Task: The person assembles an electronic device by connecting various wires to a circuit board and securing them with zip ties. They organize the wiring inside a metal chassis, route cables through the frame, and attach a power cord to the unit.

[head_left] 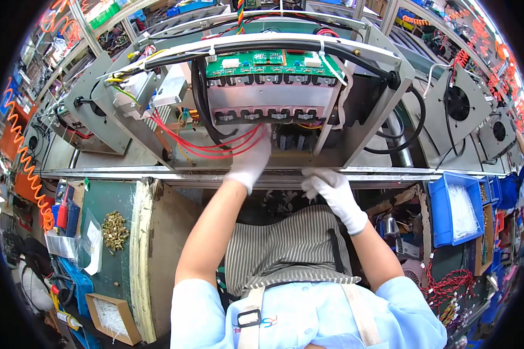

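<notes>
Both my hands wear white gloves. My left hand [253,160] reaches into the open front of a metal equipment chassis [361,136], beside a bundle of red wires [206,148]. Its fingers are blurred and partly hidden below the lower row of black clamped parts, so their grip does not show. Above it sits a green circuit board [268,63] over a silver heat-sink plate [268,96]. My right hand [332,192] hovers just in front of the metal rail, fingers curled toward the thumb. Anything small between those fingers cannot be made out.
A metal rail [384,173] runs along the chassis front. Brass fittings [115,231] lie on the left bench, near a box of white ties [112,317]. At right stand a blue bin [448,209] and red wire bundles [451,285]. Fan-fitted chassis [457,104] flank the work.
</notes>
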The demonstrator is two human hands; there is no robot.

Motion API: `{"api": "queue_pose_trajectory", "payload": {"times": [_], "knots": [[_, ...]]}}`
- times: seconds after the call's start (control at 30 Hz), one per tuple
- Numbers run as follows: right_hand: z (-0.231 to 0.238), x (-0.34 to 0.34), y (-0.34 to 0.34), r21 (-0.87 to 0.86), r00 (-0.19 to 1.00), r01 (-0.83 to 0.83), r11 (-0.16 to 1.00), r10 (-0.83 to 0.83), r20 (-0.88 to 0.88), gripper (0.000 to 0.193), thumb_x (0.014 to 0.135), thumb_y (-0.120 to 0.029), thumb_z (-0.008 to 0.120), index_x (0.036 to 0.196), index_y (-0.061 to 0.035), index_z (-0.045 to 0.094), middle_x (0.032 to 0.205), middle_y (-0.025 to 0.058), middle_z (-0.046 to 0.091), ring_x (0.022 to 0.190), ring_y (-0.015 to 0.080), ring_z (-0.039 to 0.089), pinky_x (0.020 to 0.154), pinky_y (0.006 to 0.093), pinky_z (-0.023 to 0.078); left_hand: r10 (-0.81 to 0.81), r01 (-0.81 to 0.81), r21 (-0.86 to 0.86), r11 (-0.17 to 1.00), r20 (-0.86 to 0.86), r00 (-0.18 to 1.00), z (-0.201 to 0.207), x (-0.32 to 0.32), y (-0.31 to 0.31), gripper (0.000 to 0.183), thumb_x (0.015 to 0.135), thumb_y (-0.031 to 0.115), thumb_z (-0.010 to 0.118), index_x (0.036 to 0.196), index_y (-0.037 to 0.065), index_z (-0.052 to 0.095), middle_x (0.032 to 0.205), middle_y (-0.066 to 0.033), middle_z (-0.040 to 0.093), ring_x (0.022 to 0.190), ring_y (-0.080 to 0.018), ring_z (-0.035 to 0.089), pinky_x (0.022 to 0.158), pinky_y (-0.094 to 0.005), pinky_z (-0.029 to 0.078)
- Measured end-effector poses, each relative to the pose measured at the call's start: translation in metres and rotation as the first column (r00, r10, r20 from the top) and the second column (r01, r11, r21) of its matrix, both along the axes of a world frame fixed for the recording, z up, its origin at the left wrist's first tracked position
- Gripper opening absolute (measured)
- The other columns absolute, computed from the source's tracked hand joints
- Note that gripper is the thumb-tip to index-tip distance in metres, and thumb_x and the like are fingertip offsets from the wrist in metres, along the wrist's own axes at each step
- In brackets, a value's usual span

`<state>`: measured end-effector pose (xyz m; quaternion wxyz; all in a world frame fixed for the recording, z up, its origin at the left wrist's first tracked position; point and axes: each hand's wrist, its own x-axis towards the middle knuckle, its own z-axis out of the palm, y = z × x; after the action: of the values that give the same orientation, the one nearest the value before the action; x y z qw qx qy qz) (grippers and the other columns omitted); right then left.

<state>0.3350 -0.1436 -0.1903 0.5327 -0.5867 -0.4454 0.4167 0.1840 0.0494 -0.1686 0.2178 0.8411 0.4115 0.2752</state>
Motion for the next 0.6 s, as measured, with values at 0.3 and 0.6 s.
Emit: {"api": "queue_pose_trajectory", "payload": {"times": [0.3,0.6], "knots": [[-0.013,-0.048,-0.037,-0.132,0.995,-0.101,0.986,0.1,-0.012,0.06,0.092,-0.022,0.067,0.142,0.0017,0.044,0.113,0.0093,0.064,0.085,0.0092,0.059,0.079,0.0239,0.049,0.018,0.423,-0.652,0.629,0.556,0.831,-0.046,-0.063,-0.125,0.042,0.098,0.011,0.046,0.14,0.005,0.046,0.082,-0.0029,0.061,0.064,-0.0092,0.052,0.06,-0.0245,0.045],[0.005,-0.084,-0.018,-0.042,0.994,-0.093,0.995,0.095,0.053,0.024,0.093,-0.009,0.064,0.116,-0.0017,0.068,0.085,0.0004,0.06,0.069,0.005,0.053,0.063,0.0202,0.044,-0.289,0.329,-0.335,0.883,0.167,0.943,-0.06,-0.101,-0.148,0.025,0.09,0.015,0.051,0.113,0.008,0.053,0.093,-0.0181,0.067,0.083,-0.0369,0.066,0.071,-0.0482,0.052]]}}
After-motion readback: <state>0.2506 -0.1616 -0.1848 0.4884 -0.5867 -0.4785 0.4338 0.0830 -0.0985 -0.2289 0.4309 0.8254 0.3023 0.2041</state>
